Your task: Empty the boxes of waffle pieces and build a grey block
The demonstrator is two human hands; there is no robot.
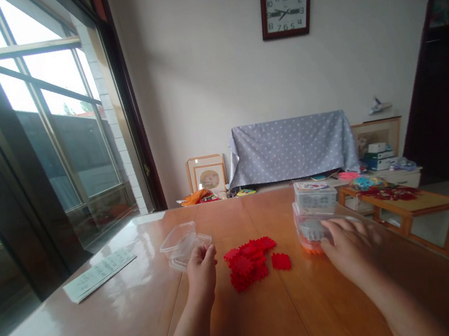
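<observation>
My left grip (202,274) was curled against the near edge of a clear plastic food container (183,246), and from up here I couldn't swear it was clamped on, since my fingers hid the contact. Over on the other side, my right grip (347,245) lay open-fingered across a second clear tub (309,231), with orange showing at its base and a lidded plastic box (315,198) just behind it. Between the two, a heap of red interlocking foam pieces (248,263) sat on the wooden counter (125,320), its long axis running left to right and rising slightly toward the far side. One loose red square (281,261) lay just off its right end. Nothing red was in either grip. The left grip was the nearer, just beside the heap's left edge, while the right stood further off. Out by the window, a printed sheet of paper (100,274) lay flat on the counter.
</observation>
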